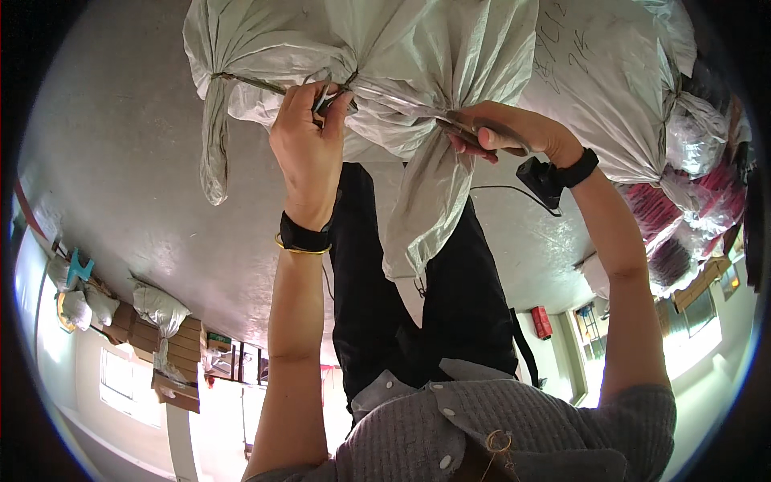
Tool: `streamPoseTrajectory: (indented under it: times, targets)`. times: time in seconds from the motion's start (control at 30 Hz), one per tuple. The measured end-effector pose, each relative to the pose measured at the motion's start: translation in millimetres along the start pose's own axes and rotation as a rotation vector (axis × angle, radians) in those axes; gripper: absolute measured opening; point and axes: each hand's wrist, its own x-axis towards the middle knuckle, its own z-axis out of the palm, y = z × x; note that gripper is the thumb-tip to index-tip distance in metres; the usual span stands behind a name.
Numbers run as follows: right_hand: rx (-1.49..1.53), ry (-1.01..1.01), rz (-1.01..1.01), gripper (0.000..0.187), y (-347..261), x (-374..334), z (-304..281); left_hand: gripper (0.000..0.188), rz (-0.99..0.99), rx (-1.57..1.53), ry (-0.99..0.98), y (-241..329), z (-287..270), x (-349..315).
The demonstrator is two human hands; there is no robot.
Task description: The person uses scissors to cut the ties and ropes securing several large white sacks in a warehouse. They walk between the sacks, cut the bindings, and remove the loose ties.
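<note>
Sacking fills the top of the head view: a large grey-white woven sack [418, 48] with its gathered neck cinched by a thin cord [393, 95] that runs across it between the two hands. The left hand [309, 149] comes up from the lower edge on a bare forearm, and its grip is closed narrow, thumb and fingers pinched on the cord where it crosses a knot of bunched fabric; a small dark piece shows between the fingertips, too small to tell what it is. That wrist carries a black band [303, 236] and, just below it, a thin gold bangle [301, 250]. The right hand [510, 132] lies to the right of the neck, its grip wrapped shut around a slim dark tool [470, 128] (only a narrow length of it shows past the fingers, so its kind cannot be told) whose tip touches the cord at the gather. The right wrist wears a black strap with a small black box [540, 178] on it, and a thin black cable trails from the box. Loose tails of sack cloth hang from the tie, one at far left [213, 153] and a longer one [426, 209] down over the person's black trousers [434, 305]. Further sacks [626, 88] stand to the right, touching the first, with pink bundles [666, 213] beside them. Grey concrete floor [128, 145] spreads to the left.
</note>
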Motion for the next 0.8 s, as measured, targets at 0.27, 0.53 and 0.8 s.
streamPoseTrajectory:
  times: [0.27,0.53,0.8]
  targets:
    - [0.046,0.003,0.048,0.089,-2.9,5.6,-1.3,0.011,0.011,-0.152,0.050,-3.7,4.4,-2.0]
    - [0.185,0.047,-0.049,0.076,31.1,23.6,-0.2,0.012,0.032,-0.199,0.147,8.0,16.8,-13.4]
    - [0.021,0.232,0.040,0.050,-7.9,36.5,17.8,0.012,-0.022,-0.216,0.191,11.4,10.3,-7.4]
